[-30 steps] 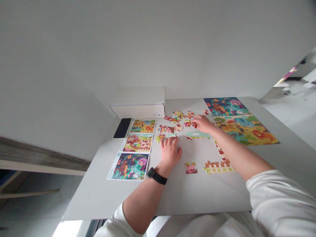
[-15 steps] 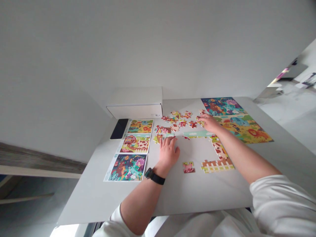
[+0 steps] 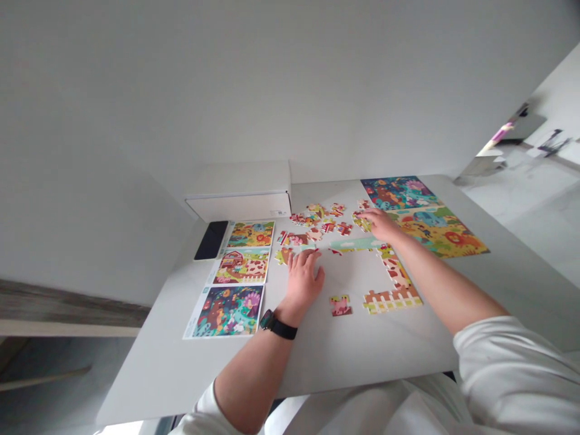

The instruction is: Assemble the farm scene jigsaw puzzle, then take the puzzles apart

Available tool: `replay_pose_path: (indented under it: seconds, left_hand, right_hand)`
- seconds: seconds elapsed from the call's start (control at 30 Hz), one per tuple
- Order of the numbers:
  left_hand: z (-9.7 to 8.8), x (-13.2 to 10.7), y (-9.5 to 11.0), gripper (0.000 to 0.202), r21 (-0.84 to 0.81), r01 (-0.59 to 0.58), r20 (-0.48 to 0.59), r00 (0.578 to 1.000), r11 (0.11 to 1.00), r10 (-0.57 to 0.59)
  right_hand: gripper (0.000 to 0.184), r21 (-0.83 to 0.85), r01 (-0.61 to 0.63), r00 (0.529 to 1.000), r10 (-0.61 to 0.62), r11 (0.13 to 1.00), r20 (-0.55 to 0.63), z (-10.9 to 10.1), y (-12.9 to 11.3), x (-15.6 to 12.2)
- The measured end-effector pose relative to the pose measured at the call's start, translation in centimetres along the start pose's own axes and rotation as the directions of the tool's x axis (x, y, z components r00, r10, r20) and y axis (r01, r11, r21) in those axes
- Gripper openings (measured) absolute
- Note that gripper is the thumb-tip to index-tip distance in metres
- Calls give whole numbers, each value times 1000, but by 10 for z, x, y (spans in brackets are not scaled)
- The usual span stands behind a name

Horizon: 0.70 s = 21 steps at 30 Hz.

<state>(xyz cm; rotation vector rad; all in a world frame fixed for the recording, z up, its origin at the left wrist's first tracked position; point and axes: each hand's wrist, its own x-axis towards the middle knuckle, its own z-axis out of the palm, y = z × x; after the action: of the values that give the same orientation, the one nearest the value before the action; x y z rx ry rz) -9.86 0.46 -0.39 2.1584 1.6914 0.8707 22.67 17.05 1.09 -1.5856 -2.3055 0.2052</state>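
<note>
Hands well apart: your left hand (image 3: 304, 281) is palm-down, thumb spread. Your right hand (image 3: 381, 226) reaches farther, fingertips at a yellow-green puzzle piece (image 3: 360, 223); can't tell if pinched.

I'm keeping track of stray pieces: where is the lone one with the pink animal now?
In the head view, the pink-animal piece lies on the table to the right of the left hand and left of the joined fence section.

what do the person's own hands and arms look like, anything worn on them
Both the left hand and right hand are ungloved. A black smartwatch with a wide black strap circles the left wrist; the right wrist has none. The left sleeve and right sleeve are loose, white and creased, leaving the forearms uncovered.
</note>
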Motion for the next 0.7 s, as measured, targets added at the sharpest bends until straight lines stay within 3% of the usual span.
replay_pose_path:
  seconds: [0.1, 0.33, 0.57, 0.7]
  left_hand:
    - [0, 0, -1, 40, 1, -17, -17, 1000, 1000, 17]
    - [4, 0, -4, 39, -8, -35, -25, 999, 999, 34]
    - [1, 1, -2, 39, -11, -21, 8, 1000, 1000, 21]
    - [2, 0, -2, 39, -9, -16, 6, 1000, 1000, 16]
  right_hand:
    - [60, -36, -93, 993, 90, 995, -73, -8, 13, -2]
    - [54, -144, -111, 991, 120, 983, 54, -7, 26, -15]
    - [44, -224, -193, 980, 199, 955, 5, -12, 32, -22]
    - [47, -235, -217, 976, 215, 948, -34, -12, 30, -22]
